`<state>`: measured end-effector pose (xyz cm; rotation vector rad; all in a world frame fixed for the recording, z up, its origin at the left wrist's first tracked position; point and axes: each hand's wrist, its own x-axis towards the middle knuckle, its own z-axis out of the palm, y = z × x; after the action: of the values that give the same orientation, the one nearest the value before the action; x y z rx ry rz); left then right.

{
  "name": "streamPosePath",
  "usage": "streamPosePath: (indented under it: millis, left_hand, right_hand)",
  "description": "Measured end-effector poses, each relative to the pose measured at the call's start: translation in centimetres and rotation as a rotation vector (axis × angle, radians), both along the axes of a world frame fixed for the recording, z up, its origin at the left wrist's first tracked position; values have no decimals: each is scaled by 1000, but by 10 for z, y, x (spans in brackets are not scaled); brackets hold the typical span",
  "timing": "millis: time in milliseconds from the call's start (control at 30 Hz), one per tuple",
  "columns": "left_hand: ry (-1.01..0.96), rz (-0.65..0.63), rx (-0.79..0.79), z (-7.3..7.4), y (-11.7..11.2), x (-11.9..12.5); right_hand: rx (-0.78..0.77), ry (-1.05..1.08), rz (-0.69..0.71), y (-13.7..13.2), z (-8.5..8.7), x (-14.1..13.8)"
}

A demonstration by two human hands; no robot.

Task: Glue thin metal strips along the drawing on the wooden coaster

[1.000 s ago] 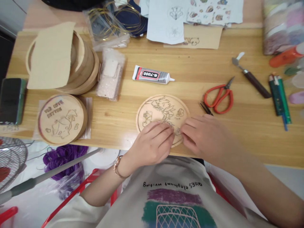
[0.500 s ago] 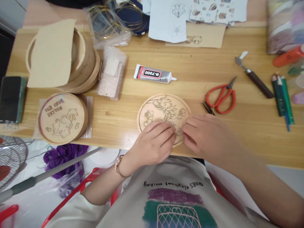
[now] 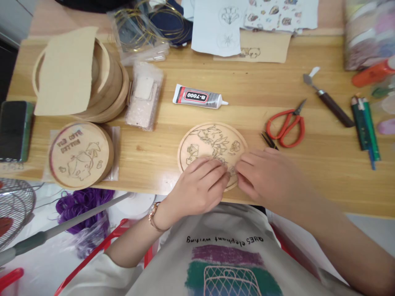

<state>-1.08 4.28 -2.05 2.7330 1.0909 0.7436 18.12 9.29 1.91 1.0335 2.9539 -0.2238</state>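
Observation:
A round wooden plaque (image 3: 197, 135) with a raised rim and dark line drawings of flowers and small figures lies flat near the table's front edge. Over its lower part, my left hand (image 3: 203, 185) is closed, fingertips curled together at the surface. My right hand (image 3: 262, 172) is closed too, its fingers pinched at the plaque's right edge, close to the left fingertips. Whatever the fingers hold is hidden or too small to name. Just beyond my right hand lie red-handled pliers (image 3: 285, 127) and black tweezers (image 3: 269, 140). A B-7000 glue tube (image 3: 200, 97) lies behind the plaque.
Left are a second decorated round wooden piece (image 3: 80, 156), stacked wooden rounds (image 3: 108, 82) under a tan sheet (image 3: 66, 70), and a phone (image 3: 16, 130). A palette knife (image 3: 335, 107) and pencils (image 3: 365, 127) lie right. Papers (image 3: 216, 28) and bagged golden wire (image 3: 135, 31) sit behind.
The view has shifted very slightly. Both hands keep nearly the same pose at the plaque, and nothing else has visibly moved.

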Motion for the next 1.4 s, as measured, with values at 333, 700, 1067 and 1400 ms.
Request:
streamPosePath:
  millis: [333, 700, 1067, 1400]
  left_hand:
    - [6, -15, 0, 0, 1, 0]
    - [21, -7, 14, 0, 1, 1]
    - [12, -12, 33, -1, 1, 0]
    - [-28, -22, 55, -2, 2, 1]
  right_hand:
    - [-29, -24, -11, -1, 1, 1]
    - [-47, 34, -69, -7, 6, 8]
    - [-60, 645, -419, -40, 22, 40]
    - [-1053, 1370, -706, -53, -7, 40]
